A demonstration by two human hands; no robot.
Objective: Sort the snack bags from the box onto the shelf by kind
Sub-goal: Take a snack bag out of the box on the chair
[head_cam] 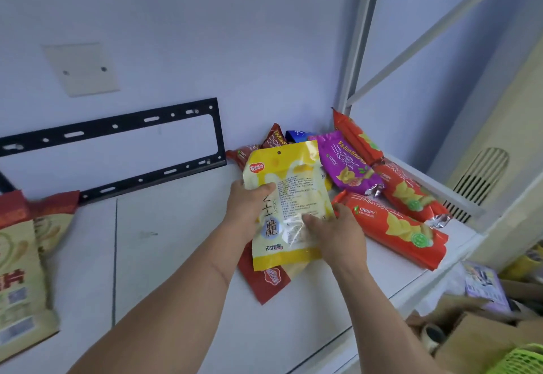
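Both hands hold a yellow and white snack bag above the white shelf. My left hand grips its left edge; my right hand pinches its lower right part. A dark red bag lies under it on the shelf. To the right lie orange-red crispy yam bags, a purple bag and a blue bag against the wall. At the far left stand beige and red bags.
A black metal bracket and a beige plate hang on the wall behind. The white shelf post rises at the right. Below right sit a cardboard box and a green basket.
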